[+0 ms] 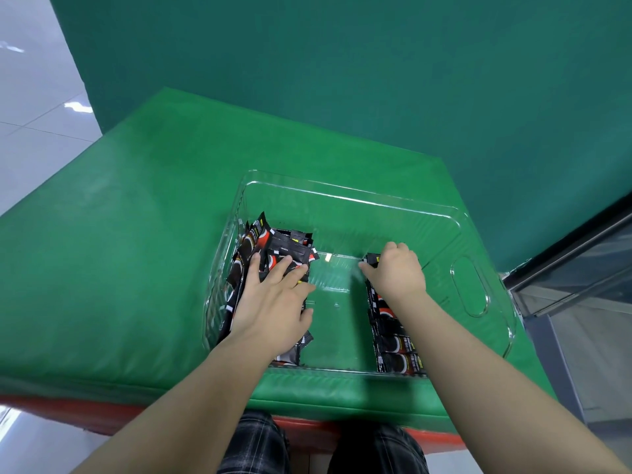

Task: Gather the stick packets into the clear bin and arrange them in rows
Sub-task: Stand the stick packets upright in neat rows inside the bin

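Note:
A clear plastic bin (349,196) sits on the green padded table (136,234). Inside it on the left lies a loose heap of black and red stick packets (270,244). My left hand (273,299) rests flat on that heap with its fingers spread. On the right side of the bin a neat row of stick packets (396,350) runs from the near wall toward the far wall. My right hand (396,271) is curled at the far end of that row and pinches one stick packet (372,258) between its fingers.
The bin's right wall has an oval handle cutout (470,285). A green backdrop (342,80) rises behind the table. A dark metal frame (574,261) stands at the right, white floor tiles (30,114) lie to the left. My knees (321,449) are under the table's near edge.

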The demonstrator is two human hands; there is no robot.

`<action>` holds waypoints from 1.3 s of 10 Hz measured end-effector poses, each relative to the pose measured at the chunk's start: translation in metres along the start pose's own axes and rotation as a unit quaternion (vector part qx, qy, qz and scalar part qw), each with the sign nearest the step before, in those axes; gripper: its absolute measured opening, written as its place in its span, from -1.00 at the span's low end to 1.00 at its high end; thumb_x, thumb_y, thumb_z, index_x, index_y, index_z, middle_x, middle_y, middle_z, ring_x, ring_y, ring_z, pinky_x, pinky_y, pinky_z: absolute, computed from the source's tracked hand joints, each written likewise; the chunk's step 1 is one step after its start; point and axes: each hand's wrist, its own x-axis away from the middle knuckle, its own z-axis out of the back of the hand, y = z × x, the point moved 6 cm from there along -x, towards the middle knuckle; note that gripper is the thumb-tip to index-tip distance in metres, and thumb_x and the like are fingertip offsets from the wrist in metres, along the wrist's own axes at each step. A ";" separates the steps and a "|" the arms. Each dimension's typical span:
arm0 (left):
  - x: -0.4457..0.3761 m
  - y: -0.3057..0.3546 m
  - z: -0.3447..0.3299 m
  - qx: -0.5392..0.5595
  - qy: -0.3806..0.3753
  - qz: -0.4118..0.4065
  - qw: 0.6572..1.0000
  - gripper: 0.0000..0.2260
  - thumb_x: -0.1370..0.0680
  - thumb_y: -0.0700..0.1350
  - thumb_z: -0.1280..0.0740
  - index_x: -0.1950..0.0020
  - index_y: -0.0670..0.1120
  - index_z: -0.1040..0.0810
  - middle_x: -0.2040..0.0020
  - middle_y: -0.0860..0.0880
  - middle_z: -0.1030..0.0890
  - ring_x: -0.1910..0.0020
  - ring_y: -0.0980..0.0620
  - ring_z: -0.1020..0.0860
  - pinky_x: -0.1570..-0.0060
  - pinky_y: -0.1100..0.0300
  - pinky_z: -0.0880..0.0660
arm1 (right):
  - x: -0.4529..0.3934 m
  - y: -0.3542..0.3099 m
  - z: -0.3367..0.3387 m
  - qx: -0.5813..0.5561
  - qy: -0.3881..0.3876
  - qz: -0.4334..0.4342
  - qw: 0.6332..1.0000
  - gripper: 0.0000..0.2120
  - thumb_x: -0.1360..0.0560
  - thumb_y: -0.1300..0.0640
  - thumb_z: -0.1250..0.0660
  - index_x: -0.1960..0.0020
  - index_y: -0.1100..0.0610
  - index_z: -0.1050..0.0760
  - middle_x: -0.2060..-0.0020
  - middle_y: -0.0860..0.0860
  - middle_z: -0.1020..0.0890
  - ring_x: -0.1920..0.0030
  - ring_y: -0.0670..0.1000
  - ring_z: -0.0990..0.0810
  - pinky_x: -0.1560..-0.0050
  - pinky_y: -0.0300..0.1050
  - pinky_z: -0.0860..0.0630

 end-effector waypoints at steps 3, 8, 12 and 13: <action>0.000 -0.001 0.000 0.003 0.001 -0.002 1.000 -0.57 -0.63 0.14 -0.07 -0.51 0.15 -0.26 -0.59 0.08 -0.08 -0.57 0.04 0.08 -0.42 -0.24 0.31 | -0.007 0.001 -0.003 -0.010 0.006 -0.034 0.999 -0.59 -0.49 -0.07 -0.29 -0.10 0.27 -0.38 -0.05 0.17 -0.48 -0.10 0.18 -0.44 0.00 -0.04 -0.40; 0.001 0.000 0.001 0.003 0.002 -0.002 1.000 -0.58 -0.64 0.13 -0.06 -0.50 0.15 -0.26 -0.59 0.08 -0.08 -0.57 0.04 0.07 -0.42 -0.24 0.31 | -0.010 0.012 -0.005 -0.100 0.021 -0.063 0.993 -0.69 -0.45 -0.02 -0.30 0.09 0.24 -0.40 0.16 0.10 -0.43 0.10 0.15 -0.42 0.17 -0.11 -0.34; 0.000 -0.001 0.001 0.007 0.000 -0.001 1.000 -0.57 -0.64 0.13 -0.06 -0.52 0.14 -0.23 -0.59 0.09 -0.08 -0.57 0.04 0.09 -0.43 -0.24 0.31 | -0.002 0.010 -0.007 -0.099 0.018 -0.050 0.994 -0.51 -0.48 -0.13 -0.32 -0.16 0.26 -0.43 -0.07 0.15 -0.47 -0.14 0.16 -0.41 -0.17 0.00 -0.40; 0.001 -0.002 0.000 0.010 0.006 0.006 1.000 -0.50 -0.63 0.12 -0.08 -0.56 0.09 -0.11 -0.59 0.10 -0.09 -0.57 0.06 0.08 -0.43 -0.22 0.31 | 0.010 0.004 0.002 -0.109 0.046 -0.022 0.993 -0.49 -0.48 -0.09 -0.34 -0.25 0.26 -0.39 -0.15 0.15 -0.45 -0.21 0.15 -0.37 -0.23 -0.03 -0.31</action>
